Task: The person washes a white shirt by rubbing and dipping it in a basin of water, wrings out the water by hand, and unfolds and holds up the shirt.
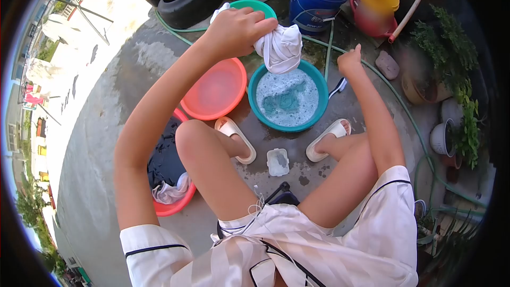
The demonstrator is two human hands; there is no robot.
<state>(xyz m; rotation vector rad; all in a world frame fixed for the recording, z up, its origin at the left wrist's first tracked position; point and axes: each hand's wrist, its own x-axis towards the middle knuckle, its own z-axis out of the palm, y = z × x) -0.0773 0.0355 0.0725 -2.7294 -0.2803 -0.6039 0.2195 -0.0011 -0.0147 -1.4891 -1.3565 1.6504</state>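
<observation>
A bunched white cloth (280, 49) hangs from my left hand (234, 32), whose fingers are wrapped round it. Part of the cloth also shows on the far side of that hand. Just below the cloth is a teal basin (323, 101) of foamy water, between my feet. My right hand (350, 60) is raised to the right of this basin, apart from the cloth, with its fingers curled and one tip pointing up; whether anything is in it cannot be made out. A brush (338, 87) lies on the ground below that hand.
A pink-red basin (215, 89) stands left of the teal one; another red basin (175, 208) holds dark water and cloth. A small clear tray (278, 162) lies between my feet. Beyond are a green basin (255, 4), a blue bucket (319, 5), a hose (396, 95) and potted plants.
</observation>
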